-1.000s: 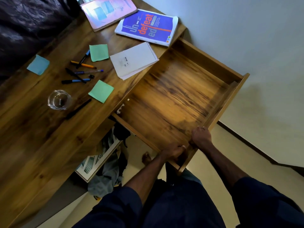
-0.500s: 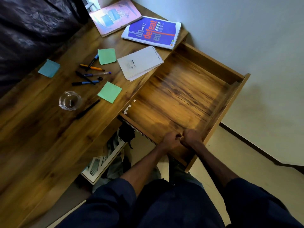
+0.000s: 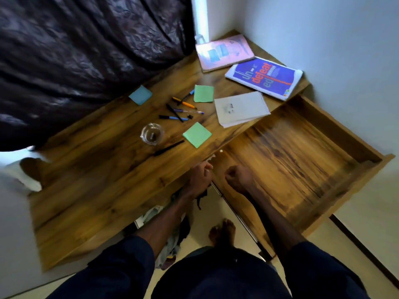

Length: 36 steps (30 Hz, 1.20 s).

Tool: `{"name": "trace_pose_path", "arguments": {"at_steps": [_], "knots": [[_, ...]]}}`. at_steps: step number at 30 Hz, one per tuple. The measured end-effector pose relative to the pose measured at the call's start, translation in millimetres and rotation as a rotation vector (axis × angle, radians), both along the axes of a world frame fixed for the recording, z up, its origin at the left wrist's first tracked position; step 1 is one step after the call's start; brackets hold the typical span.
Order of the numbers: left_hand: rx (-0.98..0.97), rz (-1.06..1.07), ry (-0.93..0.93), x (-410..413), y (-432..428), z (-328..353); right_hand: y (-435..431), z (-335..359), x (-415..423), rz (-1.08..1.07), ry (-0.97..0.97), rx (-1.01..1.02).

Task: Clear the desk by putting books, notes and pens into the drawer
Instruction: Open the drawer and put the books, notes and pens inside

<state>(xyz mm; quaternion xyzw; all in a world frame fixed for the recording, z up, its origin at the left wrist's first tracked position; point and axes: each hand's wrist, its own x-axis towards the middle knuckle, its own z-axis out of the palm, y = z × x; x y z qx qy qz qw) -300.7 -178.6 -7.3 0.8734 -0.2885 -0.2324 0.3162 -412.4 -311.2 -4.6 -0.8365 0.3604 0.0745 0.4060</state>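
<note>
We see the drawer (image 3: 302, 160) pulled out; right hand (image 3: 237, 178) a clenched fist over its near-left corner; left hand (image 3: 199, 174) curled at the desk (image 3: 97, 169) edge — blurred, grip unclear; 2 books — pink book (image 3: 224, 52), blue book (image 3: 263, 77) — plus notepad (image 3: 241, 108), pens (image 3: 173, 117) and 3 sticky notes (image 3: 197, 134) on the desk.

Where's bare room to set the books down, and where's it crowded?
Drawer floor is bare beyond the right hand. Desk is bare near-left of the glass. Crowded between glass and blue book: pens, green notes, notepad.
</note>
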Motion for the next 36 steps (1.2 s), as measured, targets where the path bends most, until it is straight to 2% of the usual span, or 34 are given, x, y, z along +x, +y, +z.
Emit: {"name": "trace_pose_path", "arguments": {"at_steps": [3, 6, 11, 17, 20, 23, 27, 31, 36], "knots": [[0.041, 0.112, -0.084, 24.9, 14.4, 6.7, -2.6, 5.3, 37.8, 0.046, -0.073, -0.001], [0.103, 0.215, -0.093, 45.4, 25.1, 8.0, -0.3, 8.8, 69.7, 0.046, -0.123, 0.019], [0.121, 0.263, -0.134, 82.6, 27.8, 7.5, -0.4, 10.7, 123.1, 0.094, -0.156, 0.063], [0.083, 0.214, -0.153, 146.9, 7.6, 11.6, -14.0, 9.6, 188.7, -0.038, -0.121, -0.02], [0.05, 0.217, -0.11, 175.2, -12.0, 11.2, -22.0, 9.1, 222.3, -0.081, -0.114, -0.083], [0.108, 0.137, -0.03, 196.7, -29.7, 15.2, -27.7, 7.7, 253.0, -0.118, -0.146, -0.178], [0.21, 0.005, 0.014, 213.8, -41.6, 8.0, -35.3, -2.7, 284.1, -0.048, -0.144, -0.28], [0.252, -0.037, 0.009, 221.1, -41.3, -9.4, -44.8, -16.1, 303.1, 0.043, -0.108, -0.313], [0.284, -0.105, -0.063, 229.0, -44.0, -13.0, -51.3, -24.6, 320.9, 0.11, -0.019, -0.387]]}}
